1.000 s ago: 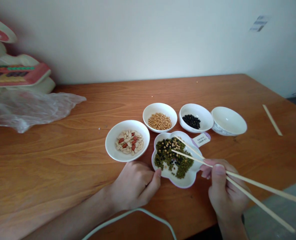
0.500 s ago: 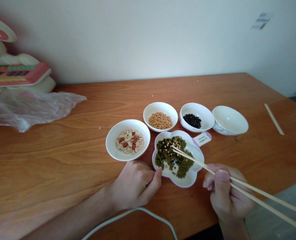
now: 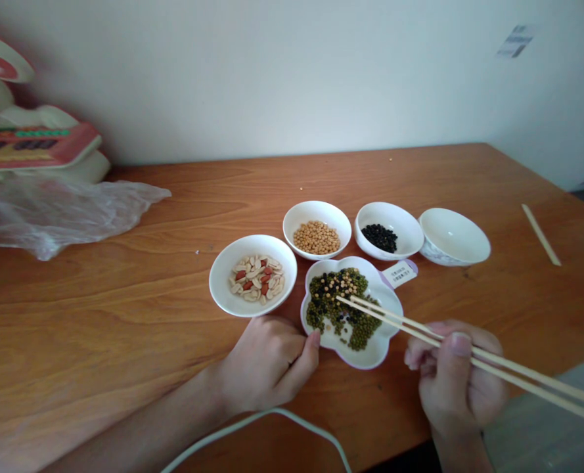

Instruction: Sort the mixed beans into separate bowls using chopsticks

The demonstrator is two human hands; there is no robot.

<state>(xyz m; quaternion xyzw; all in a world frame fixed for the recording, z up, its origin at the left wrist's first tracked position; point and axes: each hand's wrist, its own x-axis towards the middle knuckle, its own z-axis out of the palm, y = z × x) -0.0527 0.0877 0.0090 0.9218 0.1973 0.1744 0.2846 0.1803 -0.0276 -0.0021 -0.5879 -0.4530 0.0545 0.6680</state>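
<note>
My right hand (image 3: 462,374) holds a pair of wooden chopsticks (image 3: 404,324), thumb on top. Their tips, slightly apart, are among the mixed beans in a white flower-shaped dish (image 3: 368,358) with a lilac rim. Green mung beans (image 3: 363,335) fill most of it, with black beans and yellow soybeans (image 3: 343,284) mixed in. At the dish's lower left edge, my left hand (image 3: 272,364) has its fingers curled, thumb against the rim; the fingertips are hidden. Just beyond that hand is a white bowl (image 3: 220,282) of peanuts (image 3: 257,279).
Behind the dish stand a bowl of soybeans (image 3: 316,236), a bowl of black beans (image 3: 379,237) and a bare white bowl (image 3: 454,236). A wooden strip (image 3: 541,234) lies right. Plastic film (image 3: 69,210) and a toy keyboard (image 3: 35,148) are left; a pale cable (image 3: 272,414) runs in front.
My right hand has shifted slightly right, and the chopsticks have turned to a flatter slant. Their tips have spread apart a little. My left hand and the bowls stay put.
</note>
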